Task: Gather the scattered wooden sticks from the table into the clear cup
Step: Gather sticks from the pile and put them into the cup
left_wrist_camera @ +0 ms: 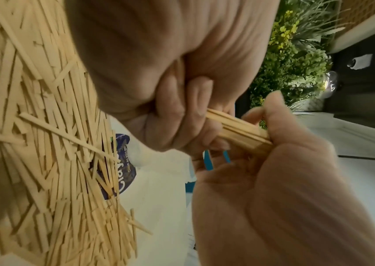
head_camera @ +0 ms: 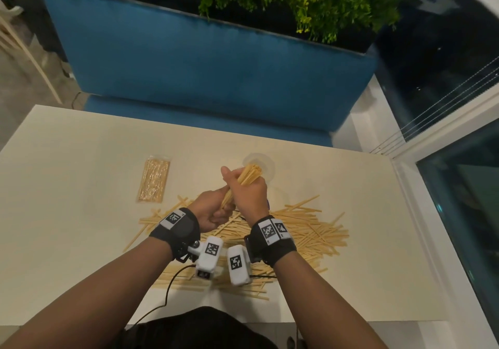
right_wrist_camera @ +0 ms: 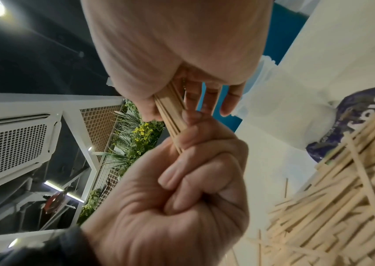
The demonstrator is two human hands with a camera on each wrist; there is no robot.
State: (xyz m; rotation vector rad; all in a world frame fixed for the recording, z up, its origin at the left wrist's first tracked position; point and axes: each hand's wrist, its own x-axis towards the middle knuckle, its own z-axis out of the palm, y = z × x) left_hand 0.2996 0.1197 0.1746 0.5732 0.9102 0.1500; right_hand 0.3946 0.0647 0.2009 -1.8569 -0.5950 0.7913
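Note:
Both hands hold one bundle of wooden sticks (head_camera: 249, 175) in the air, just in front of the clear cup (head_camera: 266, 162). My right hand (head_camera: 247, 194) wraps the bundle's upper half, thumb stretched up. My left hand (head_camera: 213, 213) grips the lower end in a fist. In the left wrist view the bundle (left_wrist_camera: 238, 129) runs from the left hand (left_wrist_camera: 177, 117) into the right hand (left_wrist_camera: 284, 198). The right wrist view shows the bundle (right_wrist_camera: 172, 115) between the right hand (right_wrist_camera: 170, 54) and the left hand (right_wrist_camera: 181, 198). A wide pile of loose sticks (head_camera: 310, 229) lies below.
A sealed packet of sticks (head_camera: 154, 179) lies at the left of the cream table (head_camera: 81, 213). A blue-labelled wrapper (left_wrist_camera: 120, 162) sits partly under the pile. A blue bench (head_camera: 216, 65) and plants stand beyond the far edge; a glass wall is at the right.

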